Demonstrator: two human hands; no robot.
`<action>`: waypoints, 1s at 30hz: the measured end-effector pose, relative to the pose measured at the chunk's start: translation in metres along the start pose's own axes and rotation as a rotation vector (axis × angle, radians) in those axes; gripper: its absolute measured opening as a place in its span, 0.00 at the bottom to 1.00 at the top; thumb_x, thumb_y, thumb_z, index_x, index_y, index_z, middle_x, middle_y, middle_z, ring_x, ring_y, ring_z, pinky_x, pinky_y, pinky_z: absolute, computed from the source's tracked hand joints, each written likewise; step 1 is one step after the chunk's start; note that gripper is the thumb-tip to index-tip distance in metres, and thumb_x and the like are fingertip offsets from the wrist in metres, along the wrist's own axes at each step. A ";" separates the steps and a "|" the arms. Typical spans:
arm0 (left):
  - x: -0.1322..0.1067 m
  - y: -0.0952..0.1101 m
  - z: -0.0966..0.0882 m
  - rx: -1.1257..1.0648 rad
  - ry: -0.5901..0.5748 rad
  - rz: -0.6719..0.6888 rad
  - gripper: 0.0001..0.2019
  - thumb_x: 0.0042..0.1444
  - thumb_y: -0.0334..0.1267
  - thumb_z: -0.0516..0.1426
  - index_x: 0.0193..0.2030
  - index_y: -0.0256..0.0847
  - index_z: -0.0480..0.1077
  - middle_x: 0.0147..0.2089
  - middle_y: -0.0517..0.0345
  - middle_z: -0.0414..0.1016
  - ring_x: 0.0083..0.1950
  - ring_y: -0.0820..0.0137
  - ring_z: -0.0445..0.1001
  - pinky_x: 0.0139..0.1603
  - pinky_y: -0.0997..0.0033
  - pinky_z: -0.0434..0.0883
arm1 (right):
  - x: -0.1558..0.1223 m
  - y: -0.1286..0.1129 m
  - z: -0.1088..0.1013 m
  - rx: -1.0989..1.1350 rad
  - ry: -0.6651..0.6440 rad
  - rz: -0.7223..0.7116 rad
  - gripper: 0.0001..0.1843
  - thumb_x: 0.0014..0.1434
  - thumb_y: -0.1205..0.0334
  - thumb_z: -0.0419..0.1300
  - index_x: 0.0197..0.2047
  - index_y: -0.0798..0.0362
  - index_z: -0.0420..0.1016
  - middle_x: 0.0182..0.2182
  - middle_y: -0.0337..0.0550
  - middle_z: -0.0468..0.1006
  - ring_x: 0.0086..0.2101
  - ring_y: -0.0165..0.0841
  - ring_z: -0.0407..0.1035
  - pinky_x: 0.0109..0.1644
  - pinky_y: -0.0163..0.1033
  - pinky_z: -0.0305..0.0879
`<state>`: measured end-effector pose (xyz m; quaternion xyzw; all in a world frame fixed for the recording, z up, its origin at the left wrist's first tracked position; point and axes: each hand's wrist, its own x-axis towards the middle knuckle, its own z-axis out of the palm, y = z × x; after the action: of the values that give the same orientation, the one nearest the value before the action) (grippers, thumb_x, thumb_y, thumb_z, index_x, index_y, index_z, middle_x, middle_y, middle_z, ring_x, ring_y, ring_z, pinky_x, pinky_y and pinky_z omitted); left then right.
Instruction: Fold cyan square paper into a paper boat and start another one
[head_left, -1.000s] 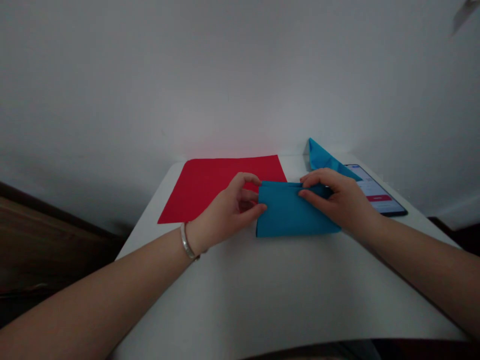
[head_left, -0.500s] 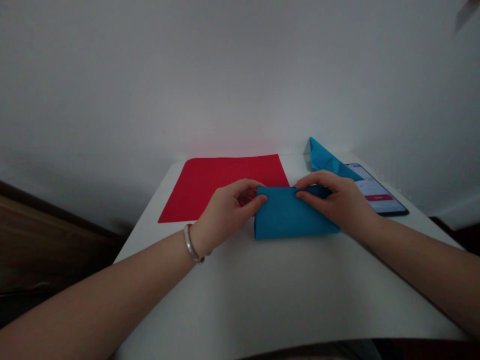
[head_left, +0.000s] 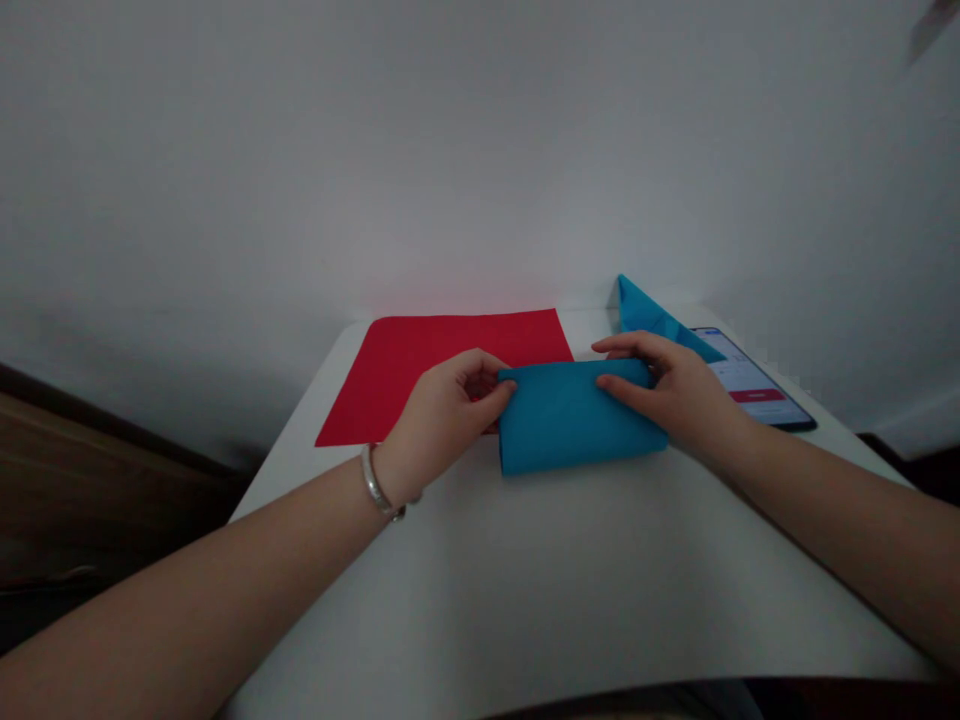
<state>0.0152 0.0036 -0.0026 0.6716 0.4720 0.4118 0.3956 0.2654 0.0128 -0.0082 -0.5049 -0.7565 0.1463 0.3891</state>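
A folded blue paper (head_left: 574, 420) lies on the white table (head_left: 540, 580), a rectangle with its far edge doubled over. My left hand (head_left: 442, 420), with a silver bracelet on the wrist, pinches the paper's far left corner between thumb and fingers. My right hand (head_left: 667, 395) grips the far right corner, thumb on top and fingers curled behind the fold. Both hands are closed on the paper.
A flat red sheet (head_left: 442, 370) lies behind my left hand. A second folded blue paper piece (head_left: 649, 318) stands at the back right, beside a phone (head_left: 754, 385) with a lit screen. A plain wall rises behind the table; dark floor lies at the left.
The blue paper has shifted a little to the left and turned slightly, and both hands have moved with it along its far edge.
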 end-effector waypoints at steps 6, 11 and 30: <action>0.003 -0.008 -0.004 0.091 0.028 0.087 0.09 0.54 0.39 0.59 0.40 0.39 0.69 0.30 0.61 0.68 0.27 0.76 0.66 0.24 0.79 0.63 | 0.000 0.012 0.007 0.151 -0.026 0.102 0.20 0.52 0.51 0.63 0.48 0.46 0.75 0.34 0.41 0.77 0.26 0.33 0.68 0.24 0.38 0.64; 0.000 -0.005 -0.006 0.202 -0.008 0.127 0.16 0.56 0.40 0.57 0.51 0.45 0.69 0.31 0.61 0.66 0.27 0.76 0.65 0.23 0.80 0.64 | -0.001 0.005 0.007 0.171 -0.026 0.098 0.15 0.53 0.56 0.64 0.44 0.47 0.77 0.35 0.42 0.78 0.29 0.35 0.70 0.26 0.39 0.65; -0.003 0.001 -0.001 0.010 0.031 0.056 0.13 0.54 0.39 0.60 0.47 0.44 0.73 0.30 0.59 0.71 0.26 0.75 0.69 0.19 0.81 0.68 | -0.004 -0.004 0.004 0.115 -0.005 0.003 0.13 0.55 0.58 0.63 0.44 0.47 0.78 0.38 0.43 0.80 0.38 0.39 0.73 0.38 0.45 0.73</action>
<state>0.0137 0.0008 -0.0017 0.6801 0.4611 0.4306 0.3735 0.2610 0.0077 -0.0101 -0.4823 -0.7472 0.1913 0.4152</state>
